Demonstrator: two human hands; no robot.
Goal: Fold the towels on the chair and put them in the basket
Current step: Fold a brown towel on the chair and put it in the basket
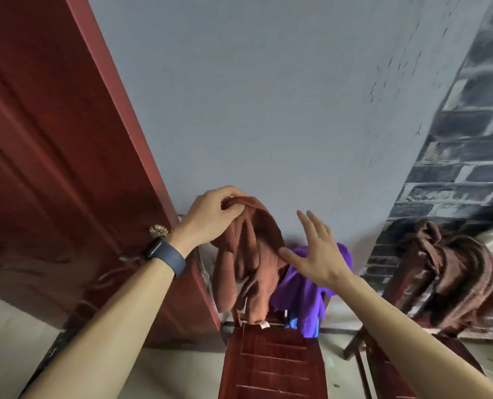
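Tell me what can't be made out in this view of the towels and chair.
Basket: nowhere in the head view.
Purple towel: partly hidden behind the brown towel and the right hand.
Chair: lower part cut off by the bottom edge.
Blue thing below the purple towel: too small to tell.

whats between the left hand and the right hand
A brown towel, hanging from the grip of the left hand; the right hand is open beside it. Head view.

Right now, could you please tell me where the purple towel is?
Head view, centre: the purple towel hangs on the near chair, right of the brown towel that the left hand grips, behind the open right hand.
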